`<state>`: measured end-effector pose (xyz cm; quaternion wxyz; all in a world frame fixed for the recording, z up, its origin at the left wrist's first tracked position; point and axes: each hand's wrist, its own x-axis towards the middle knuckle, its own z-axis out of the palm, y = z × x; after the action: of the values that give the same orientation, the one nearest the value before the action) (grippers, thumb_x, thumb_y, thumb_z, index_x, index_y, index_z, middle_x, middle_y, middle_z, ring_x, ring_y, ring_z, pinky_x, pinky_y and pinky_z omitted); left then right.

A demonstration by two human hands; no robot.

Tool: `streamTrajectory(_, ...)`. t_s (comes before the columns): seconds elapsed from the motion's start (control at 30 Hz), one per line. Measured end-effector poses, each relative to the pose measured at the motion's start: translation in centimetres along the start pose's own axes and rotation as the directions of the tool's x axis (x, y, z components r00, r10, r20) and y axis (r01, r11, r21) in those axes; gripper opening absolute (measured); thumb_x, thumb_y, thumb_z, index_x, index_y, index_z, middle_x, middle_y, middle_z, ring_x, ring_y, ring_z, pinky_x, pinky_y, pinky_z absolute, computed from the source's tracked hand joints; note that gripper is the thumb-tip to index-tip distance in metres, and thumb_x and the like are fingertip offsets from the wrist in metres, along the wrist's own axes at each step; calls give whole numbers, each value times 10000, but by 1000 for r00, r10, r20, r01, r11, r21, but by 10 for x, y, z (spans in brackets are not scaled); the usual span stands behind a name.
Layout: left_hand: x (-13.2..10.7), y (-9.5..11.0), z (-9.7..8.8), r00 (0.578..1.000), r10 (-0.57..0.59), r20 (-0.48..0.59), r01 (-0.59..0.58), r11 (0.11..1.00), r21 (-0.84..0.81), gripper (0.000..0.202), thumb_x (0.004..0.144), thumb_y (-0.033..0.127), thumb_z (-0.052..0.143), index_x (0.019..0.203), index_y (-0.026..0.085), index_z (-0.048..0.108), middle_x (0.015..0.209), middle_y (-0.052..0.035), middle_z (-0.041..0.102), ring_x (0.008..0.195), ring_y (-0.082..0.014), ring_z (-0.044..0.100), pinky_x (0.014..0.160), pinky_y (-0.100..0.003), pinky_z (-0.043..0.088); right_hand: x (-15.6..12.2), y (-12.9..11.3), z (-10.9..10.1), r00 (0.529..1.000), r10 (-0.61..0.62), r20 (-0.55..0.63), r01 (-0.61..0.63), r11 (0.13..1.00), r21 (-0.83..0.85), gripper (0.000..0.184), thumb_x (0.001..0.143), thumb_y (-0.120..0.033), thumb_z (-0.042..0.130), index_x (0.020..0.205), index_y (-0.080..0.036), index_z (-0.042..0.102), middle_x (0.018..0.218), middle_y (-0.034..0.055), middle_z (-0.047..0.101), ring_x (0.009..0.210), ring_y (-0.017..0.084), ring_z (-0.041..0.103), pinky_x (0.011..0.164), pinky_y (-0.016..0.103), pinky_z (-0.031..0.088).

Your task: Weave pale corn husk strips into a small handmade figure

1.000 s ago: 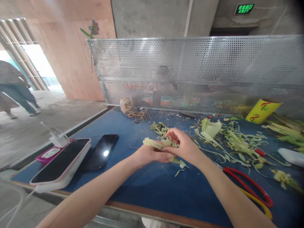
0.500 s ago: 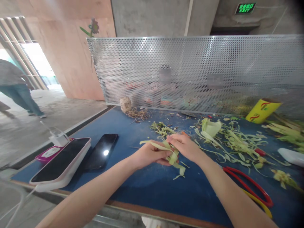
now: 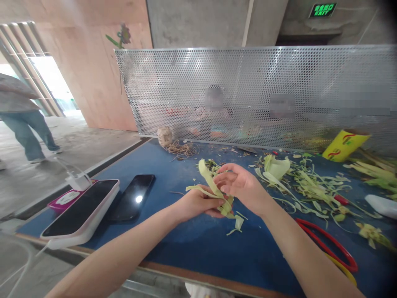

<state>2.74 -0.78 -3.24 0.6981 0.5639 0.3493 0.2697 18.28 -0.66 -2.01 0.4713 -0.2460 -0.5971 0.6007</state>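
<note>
My left hand (image 3: pixel 198 202) is closed around a small bundle of pale green leaf strips (image 3: pixel 228 207) that look like corn husk. One strip (image 3: pixel 206 171) stands up out of the bundle, away from me, and another sticks out to the left over the hand. My right hand (image 3: pixel 240 186) is just right of the upright strip, its fingers curved and apart with nothing visible in them. Whether its fingertips touch the strip I cannot tell. A torn scrap of leaf (image 3: pixel 238 222) lies on the blue table (image 3: pixel 198 248) below the hands.
Left of my hands lie a black phone (image 3: pixel 132 198) and a white-cased tablet (image 3: pixel 81 213). Twine (image 3: pixel 181 149) lies at the back by a perforated metal screen (image 3: pixel 173 91). Leaf scraps (image 3: pixel 310 186), red-handled scissors (image 3: pixel 328 244) and a yellow tube (image 3: pixel 345 144) are to the right.
My right hand has opened and drawn back from the bundle. One leaf strip now stands upright beside it. My left hand keeps its hold. A person at far left has shifted.
</note>
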Motion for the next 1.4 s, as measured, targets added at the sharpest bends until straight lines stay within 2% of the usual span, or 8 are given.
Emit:
streamTrajectory(0.23,-1,3,2,1000,22,-14,-22,1000,-6,182,615,256,692,700,100,654,689,-64,670,689,-181,646,651,-279,517,-6,-7,9,998,41,51,-24,953,-301,289,716,-228,599,1000,-215,551,800,13,591,730,120,563,613,245,465)
streamTrajectory(0.47,0,2,-4,1000,-24,8,24,1000,16,265,657,302,663,784,70,677,799,-121,684,774,-221,643,699,-293,500,-9,-14,1,992,-121,43,127,970,-209,103,693,-289,634,757,-212,609,713,1,569,667,121,546,575,254,462)
streamTrajectory(0.63,0,5,-10,999,-23,43,25,999,-36,246,656,284,670,795,80,681,812,-105,683,814,-218,635,722,-285,495,-11,-15,-3,992,0,127,49,920,-389,246,810,-393,469,795,-185,600,563,-24,455,501,87,459,477,226,403)
streamTrajectory(0.77,1,4,-13,998,-28,52,32,995,-91,204,669,243,662,819,104,683,808,-70,685,794,-188,640,725,-269,501,-14,-11,0,999,-30,41,46,875,-482,289,883,-424,271,947,-211,457,632,-30,421,566,93,446,562,238,404)
streamTrajectory(0.9,1,4,-12,999,-45,22,47,993,-109,210,654,243,675,813,107,684,801,-69,688,772,-179,643,720,-267,504,-14,-14,3,999,-50,23,53,771,-634,189,898,-338,271,870,-225,420,655,-29,433,581,100,446,594,245,395)
streamTrajectory(1.1,2,5,-14,999,-37,-29,32,989,-145,190,599,214,715,743,96,684,722,-61,689,694,-157,643,720,-278,501,-10,-21,-1,975,-61,211,209,556,-805,166,833,-243,441,804,-254,603,872,9,583,838,149,548,780,294,376)
streamTrajectory(1.27,2,7,-15,999,-33,-26,29,985,-169,205,610,219,711,776,104,680,714,-53,687,703,-146,643,743,-276,496,-9,-15,-3,995,-88,52,87,470,-878,65,775,-256,531,831,-261,564,754,-24,625,745,156,555,801,357,337)
streamTrajectory(1.4,1,10,-12,998,-39,-51,30,983,-180,186,616,210,703,758,94,670,708,-65,688,715,-162,645,736,-287,499,-6,-12,-6,991,-99,93,124,390,-912,81,776,-251,530,703,-241,565,784,-21,637,754,165,561,833,414,280)
